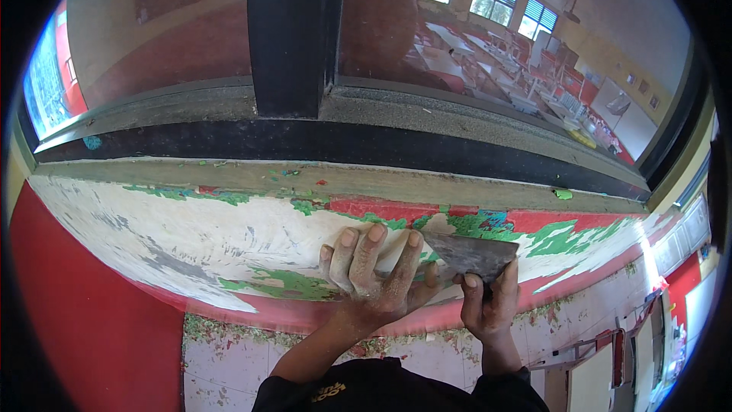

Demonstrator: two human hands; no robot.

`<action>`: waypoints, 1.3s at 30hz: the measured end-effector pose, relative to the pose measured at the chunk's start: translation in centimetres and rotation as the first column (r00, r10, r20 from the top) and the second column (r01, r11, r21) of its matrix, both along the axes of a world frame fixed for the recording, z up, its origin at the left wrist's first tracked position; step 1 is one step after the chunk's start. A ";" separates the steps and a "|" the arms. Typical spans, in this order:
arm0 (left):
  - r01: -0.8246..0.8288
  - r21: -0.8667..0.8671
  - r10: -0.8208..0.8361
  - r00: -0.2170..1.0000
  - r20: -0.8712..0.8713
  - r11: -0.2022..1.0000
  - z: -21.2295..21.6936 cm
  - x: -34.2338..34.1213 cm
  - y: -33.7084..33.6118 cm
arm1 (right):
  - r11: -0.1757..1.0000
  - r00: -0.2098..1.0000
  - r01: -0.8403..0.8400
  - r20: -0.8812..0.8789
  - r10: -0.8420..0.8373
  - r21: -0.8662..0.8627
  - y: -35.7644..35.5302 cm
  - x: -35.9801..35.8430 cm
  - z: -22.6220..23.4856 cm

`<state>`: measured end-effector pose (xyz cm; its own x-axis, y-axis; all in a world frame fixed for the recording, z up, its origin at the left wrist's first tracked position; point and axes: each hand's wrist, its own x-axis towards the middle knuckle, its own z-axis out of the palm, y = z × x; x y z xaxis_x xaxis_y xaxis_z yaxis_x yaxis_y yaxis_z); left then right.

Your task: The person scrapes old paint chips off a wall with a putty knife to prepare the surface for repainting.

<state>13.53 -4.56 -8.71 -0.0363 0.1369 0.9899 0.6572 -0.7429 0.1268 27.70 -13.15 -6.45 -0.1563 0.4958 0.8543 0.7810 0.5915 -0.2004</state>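
Observation:
A paint scraper with a broad dark metal blade (471, 253) lies against the wall below the window ledge. My right hand (489, 307) is closed round its short dark handle, thumb and forefinger up at the blade's base. My left hand (374, 271), dusty and pale at the fingers, rests on the wall with its fingers stretched apart. Its fingertips come close to the blade's left corner; whether they touch it I cannot tell. Round both hands the wall (229, 229) shows a bared white layer, with ragged patches of green paint (293, 284) and red paint (374, 208).
A dusty ledge (297, 181) with loose flakes runs under a dark window frame (293, 38). The glass reflects a room with desks. Paint chips litter the tiled floor (229, 366). Red wall (84, 297) stands at the left, and furniture (591, 378) at the lower right.

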 end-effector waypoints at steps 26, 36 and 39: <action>0.010 -0.060 -0.011 1.000 -0.009 0.998 0.1 0.0 -0.3 | 0.999 0.997 0.033 -0.073 -0.035 -0.029 0.1 -1.0 -0.4; 0.022 -0.073 -0.023 1.000 -0.015 0.997 0.3 -0.4 -0.5 | 1.000 0.987 -0.008 -0.160 0.004 -0.027 0.1 -1.8 -1.2; 0.022 -0.085 -0.026 0.999 -0.042 0.996 0.3 -0.7 -0.4 | 0.999 0.983 0.002 -0.186 -0.010 -0.043 0.1 -2.1 -1.3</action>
